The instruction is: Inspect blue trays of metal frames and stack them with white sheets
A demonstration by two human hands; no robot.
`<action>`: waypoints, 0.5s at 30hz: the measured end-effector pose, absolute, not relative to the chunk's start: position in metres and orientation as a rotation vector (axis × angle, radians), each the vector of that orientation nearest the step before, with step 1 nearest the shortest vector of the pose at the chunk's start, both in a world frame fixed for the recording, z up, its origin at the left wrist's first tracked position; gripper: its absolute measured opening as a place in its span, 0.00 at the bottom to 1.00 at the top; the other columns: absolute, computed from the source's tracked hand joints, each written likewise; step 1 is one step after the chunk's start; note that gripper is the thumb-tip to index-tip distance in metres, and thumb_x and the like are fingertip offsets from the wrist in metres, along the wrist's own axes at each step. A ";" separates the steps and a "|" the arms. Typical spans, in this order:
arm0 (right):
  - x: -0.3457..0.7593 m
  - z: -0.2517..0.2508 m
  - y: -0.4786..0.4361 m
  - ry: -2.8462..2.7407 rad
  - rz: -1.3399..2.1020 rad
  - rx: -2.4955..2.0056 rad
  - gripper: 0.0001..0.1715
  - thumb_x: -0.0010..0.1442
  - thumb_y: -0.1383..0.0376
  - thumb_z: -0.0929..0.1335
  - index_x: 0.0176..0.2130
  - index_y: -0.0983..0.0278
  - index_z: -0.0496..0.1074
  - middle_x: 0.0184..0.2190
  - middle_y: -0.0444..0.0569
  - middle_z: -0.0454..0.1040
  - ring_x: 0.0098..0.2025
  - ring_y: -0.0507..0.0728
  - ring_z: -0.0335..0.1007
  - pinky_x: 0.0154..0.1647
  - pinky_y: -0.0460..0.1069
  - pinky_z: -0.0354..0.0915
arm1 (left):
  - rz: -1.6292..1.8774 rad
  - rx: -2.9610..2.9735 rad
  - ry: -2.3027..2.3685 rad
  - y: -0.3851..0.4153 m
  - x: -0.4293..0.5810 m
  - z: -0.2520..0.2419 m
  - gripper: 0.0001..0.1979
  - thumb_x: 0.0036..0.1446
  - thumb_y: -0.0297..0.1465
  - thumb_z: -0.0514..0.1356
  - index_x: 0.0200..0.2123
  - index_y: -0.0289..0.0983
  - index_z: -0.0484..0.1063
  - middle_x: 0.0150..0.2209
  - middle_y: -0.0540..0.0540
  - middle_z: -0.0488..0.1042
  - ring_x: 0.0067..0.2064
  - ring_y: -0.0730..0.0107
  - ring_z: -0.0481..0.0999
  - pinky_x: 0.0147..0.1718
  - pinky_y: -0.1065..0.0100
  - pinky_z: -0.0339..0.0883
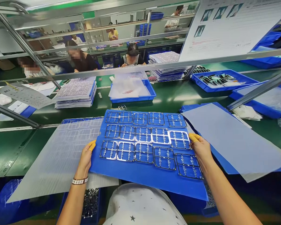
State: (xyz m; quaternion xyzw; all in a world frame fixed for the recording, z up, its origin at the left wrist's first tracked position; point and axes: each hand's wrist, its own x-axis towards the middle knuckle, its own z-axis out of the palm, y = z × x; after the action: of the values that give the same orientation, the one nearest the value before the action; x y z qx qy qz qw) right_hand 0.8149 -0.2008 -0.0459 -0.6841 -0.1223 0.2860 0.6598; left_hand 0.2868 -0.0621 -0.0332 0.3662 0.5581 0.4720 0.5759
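Note:
A blue plastic sheet (135, 175) is held up before me, slightly tilted, with rows of thin metal frames (144, 135) lying on it. My left hand (87, 155) grips its left edge, and my right hand (199, 147) grips its right edge. Yellow covers show on the fingertips of both hands. Under the left side lies a translucent sheet (49, 162) over more of these frames. To the right, another translucent sheet (239, 134) rests on blue sheets (221, 156). One loose frame (122, 107) lies just past the held sheet's far edge.
Across the green bench (89, 107) stand stacked sheets (76, 92) and a blue tray (133, 99). Another blue tray (224, 89) with parts is at the right. A metal rail (121, 69) crosses in front. Several people sit beyond. Below the bench is a bin of metal parts (91, 203).

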 end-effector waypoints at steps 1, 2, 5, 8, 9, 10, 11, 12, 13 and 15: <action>0.815 -0.048 -0.200 -0.273 0.666 -1.539 0.22 0.41 0.56 0.78 0.36 0.61 0.76 0.24 0.41 0.73 0.19 0.49 0.59 0.16 0.45 0.58 | 1.106 0.859 1.311 -0.062 0.285 -0.033 0.24 0.42 0.44 0.74 0.42 0.38 0.82 0.44 0.41 0.84 0.49 0.55 0.80 0.56 0.55 0.68; 0.815 -0.049 -0.199 -0.274 0.668 -1.538 0.22 0.41 0.56 0.78 0.37 0.61 0.76 0.24 0.41 0.73 0.19 0.50 0.60 0.16 0.45 0.58 | 1.108 0.859 1.316 -0.061 0.283 -0.034 0.24 0.41 0.44 0.74 0.42 0.38 0.82 0.43 0.41 0.84 0.49 0.55 0.80 0.56 0.54 0.67; 0.814 -0.049 -0.197 -0.272 0.666 -1.543 0.23 0.40 0.55 0.78 0.36 0.62 0.76 0.25 0.42 0.73 0.20 0.50 0.60 0.17 0.45 0.58 | 1.116 0.861 1.323 -0.061 0.281 -0.032 0.25 0.41 0.45 0.75 0.42 0.38 0.82 0.43 0.41 0.84 0.50 0.54 0.80 0.56 0.54 0.67; 0.813 -0.047 -0.196 -0.250 0.662 -1.553 0.25 0.37 0.56 0.79 0.36 0.63 0.77 0.25 0.42 0.73 0.20 0.49 0.59 0.16 0.45 0.57 | 1.120 0.873 1.318 -0.065 0.283 -0.028 0.25 0.42 0.45 0.74 0.43 0.38 0.82 0.45 0.41 0.83 0.50 0.55 0.79 0.56 0.55 0.67; 0.813 -0.045 -0.196 -0.238 0.659 -1.558 0.25 0.36 0.57 0.79 0.35 0.63 0.77 0.24 0.42 0.73 0.20 0.49 0.58 0.16 0.45 0.56 | 1.124 0.875 1.318 -0.067 0.285 -0.027 0.25 0.43 0.45 0.74 0.43 0.38 0.82 0.46 0.40 0.83 0.50 0.56 0.79 0.55 0.55 0.68; 0.813 -0.044 -0.196 -0.226 0.656 -1.562 0.26 0.34 0.58 0.79 0.35 0.64 0.77 0.23 0.43 0.73 0.20 0.49 0.58 0.16 0.45 0.56 | 1.127 0.876 1.317 -0.069 0.286 -0.025 0.25 0.43 0.45 0.74 0.43 0.38 0.82 0.46 0.40 0.83 0.49 0.56 0.79 0.55 0.56 0.68; 0.813 -0.043 -0.196 -0.215 0.655 -1.567 0.26 0.33 0.59 0.79 0.35 0.64 0.77 0.23 0.43 0.73 0.20 0.50 0.59 0.16 0.45 0.57 | 1.130 0.878 1.312 -0.070 0.289 -0.023 0.25 0.43 0.45 0.74 0.44 0.38 0.82 0.46 0.40 0.83 0.49 0.56 0.79 0.54 0.56 0.68; 0.813 -0.043 -0.197 -0.207 0.655 -1.571 0.26 0.33 0.60 0.79 0.34 0.64 0.77 0.23 0.44 0.73 0.21 0.51 0.61 0.17 0.45 0.58 | 1.131 0.880 1.301 -0.072 0.291 -0.021 0.25 0.44 0.45 0.74 0.44 0.38 0.82 0.46 0.40 0.83 0.49 0.56 0.79 0.54 0.56 0.69; 0.813 -0.042 -0.197 -0.202 0.655 -1.575 0.25 0.32 0.60 0.79 0.34 0.64 0.77 0.23 0.44 0.73 0.22 0.51 0.62 0.18 0.45 0.60 | 1.127 0.884 1.287 -0.073 0.293 -0.019 0.25 0.44 0.45 0.74 0.44 0.38 0.82 0.47 0.40 0.83 0.48 0.56 0.80 0.53 0.56 0.69; 0.814 -0.042 -0.197 -0.199 0.649 -1.588 0.24 0.33 0.60 0.79 0.33 0.63 0.78 0.24 0.45 0.74 0.23 0.53 0.64 0.19 0.45 0.62 | 1.117 0.895 1.265 -0.075 0.296 -0.015 0.25 0.45 0.45 0.73 0.45 0.37 0.82 0.47 0.39 0.83 0.48 0.56 0.80 0.53 0.56 0.69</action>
State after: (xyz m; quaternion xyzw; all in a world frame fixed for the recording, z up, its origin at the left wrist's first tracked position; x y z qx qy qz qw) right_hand 0.8138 -0.1972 -0.0423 -0.6989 -0.0877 0.2859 0.6497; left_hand 0.2964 -0.0750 -0.0154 0.3823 0.5407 0.4773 0.5776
